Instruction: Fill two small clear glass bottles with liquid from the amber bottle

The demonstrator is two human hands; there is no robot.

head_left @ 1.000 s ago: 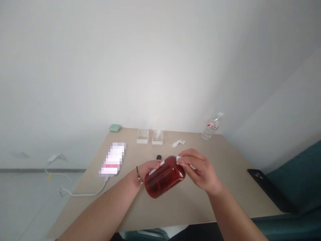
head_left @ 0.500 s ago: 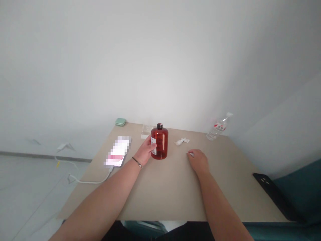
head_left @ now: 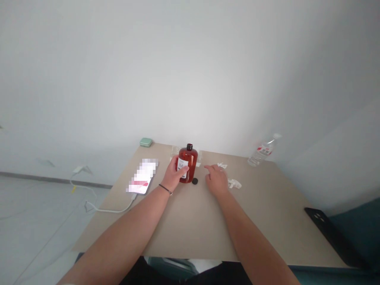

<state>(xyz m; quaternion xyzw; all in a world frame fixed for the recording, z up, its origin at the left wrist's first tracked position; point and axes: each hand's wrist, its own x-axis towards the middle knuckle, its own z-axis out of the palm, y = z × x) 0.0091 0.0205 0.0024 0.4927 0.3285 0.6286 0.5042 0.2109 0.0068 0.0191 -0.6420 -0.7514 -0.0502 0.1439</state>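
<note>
My left hand (head_left: 172, 174) is wrapped round a brown see-through bottle (head_left: 192, 160) with a white label, its thumb across the label. The bottle leans slightly, and its dark neck points up. By the foot of the bottle, a small round black cap (head_left: 194, 181) lies on the table. My right hand (head_left: 217, 180) is to the right of the cap, with fingers apart and the index finger stretched toward the bottle. Nothing shows in its grasp. One crumpled white tissue (head_left: 235, 183) lies beside the right hand, and another tissue (head_left: 222, 165) is just behind it.
A lit phone (head_left: 143, 176) on a white charging cable (head_left: 111, 211) lies at the left of the table (head_left: 190, 233). Behind the brown bottle is a clear box (head_left: 175, 151). A green case (head_left: 145, 142), a clear water bottle (head_left: 264, 150) and a black phone-like slab (head_left: 334, 237) sit near the edges.
My right hand has moved left toward the brown bottle, its fingers spreading. A second tissue and the black cap now show on the table. The brown bottle has turned, showing more label, and leans.
</note>
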